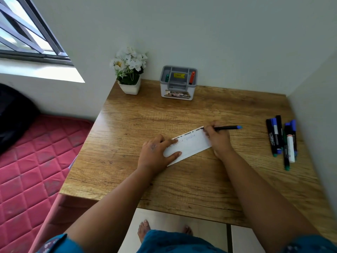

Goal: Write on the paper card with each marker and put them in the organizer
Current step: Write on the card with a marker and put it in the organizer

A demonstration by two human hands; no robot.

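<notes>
Midway: right hand [218,137] grips a marker [226,127] at the card [189,146], left hand [156,152] flat on it; two markers stand in the organizer [177,83], several [281,139] wait.

The white paper card [189,146] lies slanted; a black marker [226,127] touches its corner; the grey organizer [177,84] holds two markers.

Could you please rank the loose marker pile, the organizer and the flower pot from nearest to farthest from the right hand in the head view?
From the right hand:
1. Loose marker pile, to its right by the table edge.
2. Organizer, ahead at the back wall.
3. Flower pot, in the far-left corner.
</notes>
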